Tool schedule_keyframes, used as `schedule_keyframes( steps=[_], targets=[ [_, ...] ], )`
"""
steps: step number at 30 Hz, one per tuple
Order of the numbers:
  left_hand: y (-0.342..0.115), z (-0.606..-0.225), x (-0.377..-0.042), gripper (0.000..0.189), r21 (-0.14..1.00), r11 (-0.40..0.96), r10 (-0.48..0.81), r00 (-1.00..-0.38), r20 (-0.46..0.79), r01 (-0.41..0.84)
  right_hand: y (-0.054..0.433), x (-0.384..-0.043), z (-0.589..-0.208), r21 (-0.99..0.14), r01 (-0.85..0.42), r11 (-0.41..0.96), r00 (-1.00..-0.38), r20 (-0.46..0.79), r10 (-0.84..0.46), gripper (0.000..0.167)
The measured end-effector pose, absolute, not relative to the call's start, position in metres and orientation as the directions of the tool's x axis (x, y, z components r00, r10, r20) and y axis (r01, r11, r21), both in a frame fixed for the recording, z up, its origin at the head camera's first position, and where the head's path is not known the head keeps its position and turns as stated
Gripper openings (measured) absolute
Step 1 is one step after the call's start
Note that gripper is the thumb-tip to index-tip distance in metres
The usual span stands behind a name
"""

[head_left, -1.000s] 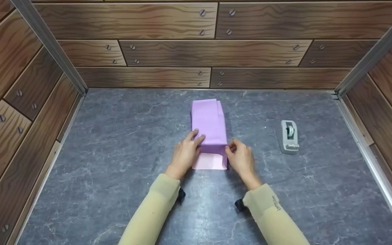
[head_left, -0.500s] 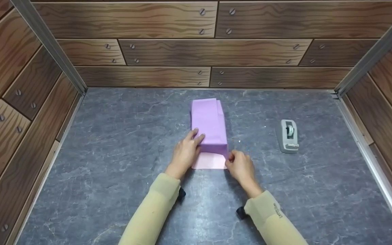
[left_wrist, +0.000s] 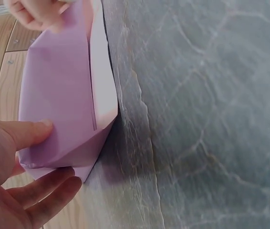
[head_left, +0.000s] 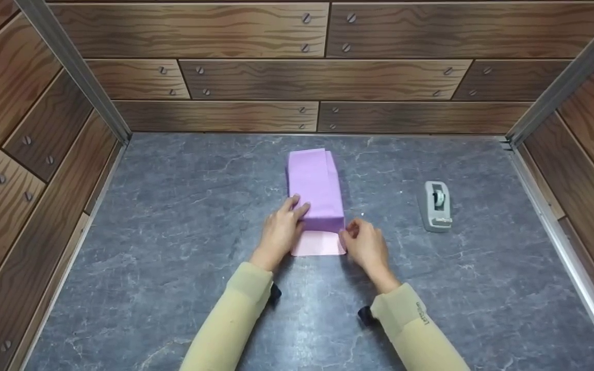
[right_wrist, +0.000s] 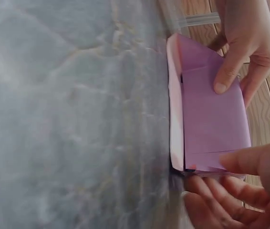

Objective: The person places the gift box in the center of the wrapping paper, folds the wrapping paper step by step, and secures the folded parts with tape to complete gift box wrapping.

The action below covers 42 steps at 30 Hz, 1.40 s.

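Observation:
A box-shaped parcel wrapped in purple paper (head_left: 315, 185) lies lengthwise on the grey marbled table. Its near end has a pale pink flap (head_left: 319, 243) spread toward me on the tabletop. My left hand (head_left: 279, 232) holds the parcel's near left corner, its thumb (left_wrist: 32, 133) on the folded end face and its fingers around the side. At the near right corner, my right hand (head_left: 366, 242) pinches the wrapping paper, thumb against the end face and the other fingers curled by the side, as the right wrist view shows. The parcel's underside is hidden.
A grey tape dispenser (head_left: 437, 206) with a roll of tape stands on the table (head_left: 173, 206) to the right of the parcel. Wood-patterned panels (head_left: 323, 80) wall the table at the back and both sides, with metal strips along the edges.
My right hand slid toward me down the right corner, then back up slightly. The purple paper there now folds in across the end. My left hand has stayed in place.

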<state>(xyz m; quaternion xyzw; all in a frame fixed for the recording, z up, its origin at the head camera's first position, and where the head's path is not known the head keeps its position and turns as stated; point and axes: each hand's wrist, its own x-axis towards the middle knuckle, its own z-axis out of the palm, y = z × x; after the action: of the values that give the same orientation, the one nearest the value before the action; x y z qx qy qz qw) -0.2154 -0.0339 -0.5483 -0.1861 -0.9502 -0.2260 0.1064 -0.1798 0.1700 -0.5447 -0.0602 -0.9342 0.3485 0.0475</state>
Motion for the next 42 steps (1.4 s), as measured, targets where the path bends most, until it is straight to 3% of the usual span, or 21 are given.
schedule_keyframes(
  steps=[9,20,31,35,42],
  targets=[
    [-0.034,-0.548,-0.214,0.043,0.396,0.821,0.307,-0.903,0.301,0.411,0.167,-0.187,-0.543,-0.683,0.023,0.73,-0.975,0.147,0.168,0.005],
    [-0.037,-0.548,-0.213,0.044,0.413,0.807,0.314,-0.9,0.303,0.421,0.166,-0.172,-0.547,-0.6,0.063,0.798,-0.989,0.068,0.129,0.015],
    [-0.036,-0.546,-0.21,0.044,0.414,0.809,0.317,-0.903,0.29,0.417,0.167,-0.165,-0.548,-0.617,0.039,0.786,-0.997,0.031,0.075,0.013],
    [-0.036,-0.547,-0.21,0.043,0.421,0.809,0.315,-0.907,0.279,0.41,0.168,-0.165,-0.549,-0.643,0.026,0.765,-0.995,0.055,0.08,0.011],
    [-0.036,-0.547,-0.21,0.044,0.429,0.808,0.309,-0.91,0.277,0.405,0.168,-0.165,-0.551,-0.654,-0.033,0.756,-0.992,0.112,0.053,0.023]
  ],
)
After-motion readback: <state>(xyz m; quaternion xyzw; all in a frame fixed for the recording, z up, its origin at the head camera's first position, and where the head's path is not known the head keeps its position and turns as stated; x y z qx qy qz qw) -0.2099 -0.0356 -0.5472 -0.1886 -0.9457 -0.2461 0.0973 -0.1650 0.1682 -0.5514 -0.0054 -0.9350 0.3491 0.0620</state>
